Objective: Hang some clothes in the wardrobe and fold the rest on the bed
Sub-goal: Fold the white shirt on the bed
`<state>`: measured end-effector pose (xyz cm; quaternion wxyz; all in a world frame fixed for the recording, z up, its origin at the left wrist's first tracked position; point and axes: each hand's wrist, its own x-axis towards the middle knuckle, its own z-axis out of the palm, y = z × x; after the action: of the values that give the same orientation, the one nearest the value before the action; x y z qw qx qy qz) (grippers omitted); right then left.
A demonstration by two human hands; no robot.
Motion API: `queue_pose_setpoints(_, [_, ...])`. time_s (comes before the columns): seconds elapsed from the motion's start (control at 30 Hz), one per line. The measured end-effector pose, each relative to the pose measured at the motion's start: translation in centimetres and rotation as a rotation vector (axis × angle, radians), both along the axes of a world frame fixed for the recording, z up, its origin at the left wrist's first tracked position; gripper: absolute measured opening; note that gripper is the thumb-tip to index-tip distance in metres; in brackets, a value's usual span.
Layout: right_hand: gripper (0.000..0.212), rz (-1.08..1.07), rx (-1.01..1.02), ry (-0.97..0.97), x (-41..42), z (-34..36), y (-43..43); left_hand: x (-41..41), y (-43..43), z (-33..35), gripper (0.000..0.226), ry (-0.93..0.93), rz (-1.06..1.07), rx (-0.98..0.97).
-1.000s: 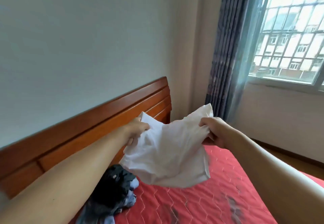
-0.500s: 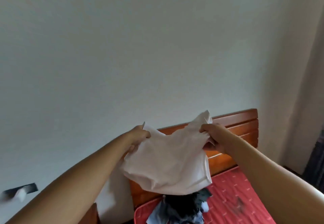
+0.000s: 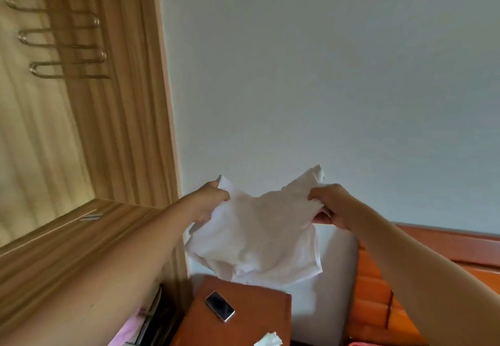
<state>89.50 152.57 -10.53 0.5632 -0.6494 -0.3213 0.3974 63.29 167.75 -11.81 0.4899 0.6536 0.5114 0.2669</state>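
Observation:
A white garment (image 3: 257,232) hangs spread between both hands in front of the pale wall. My left hand (image 3: 209,202) grips its upper left corner, and my right hand (image 3: 328,205) grips its upper right edge, fingers curled into the cloth. The wardrobe (image 3: 81,129) of light wood stands open at the left, with several metal hangers (image 3: 65,48) on a rail inside, blurred. A pink garment (image 3: 127,329) shows low in the wardrobe. The bed's wooden headboard (image 3: 378,286) is at the lower right, with a sliver of red bedspread (image 3: 357,343) at the bottom edge.
A wooden nightstand (image 3: 243,326) stands between wardrobe and bed, directly below the garment. On it lie a phone (image 3: 219,309) and a crumpled white tissue (image 3: 267,340). A wardrobe shelf edge (image 3: 67,234) runs under my left forearm.
The view has swung left from the window and bed to the wardrobe and nightstand. Both hands keep the same grip on the white garment, carried along; the dark clothes pile has left the view.

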Motion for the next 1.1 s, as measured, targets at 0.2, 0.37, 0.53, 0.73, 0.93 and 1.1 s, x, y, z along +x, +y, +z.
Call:
queue_pose_setpoints(0.2, [0.038, 0.261, -0.025, -0.111, -12.0, -1.1, 12.9, -13.5, 4.0, -0.6, 0.07, 0.041, 0.265, 0.026])
queue_pose_setpoints(0.37, [0.031, 0.452, -0.059, -0.213, -21.1, -2.4, 21.5, -22.5, 6.3, -1.8, 0.076, 0.149, 0.444, -0.007])
queue_pose_setpoints(0.53, [0.015, 0.659, -0.019, -0.344, -28.3, -3.9, 29.0, -28.9, 8.7, -3.6, 0.085, 0.258, 0.563, -0.017])
queue_pose_setpoints(0.73, [0.02, 0.913, 0.029, -0.488, -35.0, -5.9, 37.2, -33.1, 11.1, -6.3, 0.072, 0.25, 0.765, -0.011])
queue_pose_setpoints(0.93, [0.018, 1.112, 0.027, -0.605, -43.0, -8.2, 42.8, -37.5, 12.2, -9.5, 0.076, 0.292, 0.966, -0.065])
queue_pose_setpoints(1.1, [0.008, 1.204, 0.109, -0.765, -50.5, -11.3, 45.9, -42.2, 14.1, -12.8, 0.076, 0.339, 1.091, -0.076])
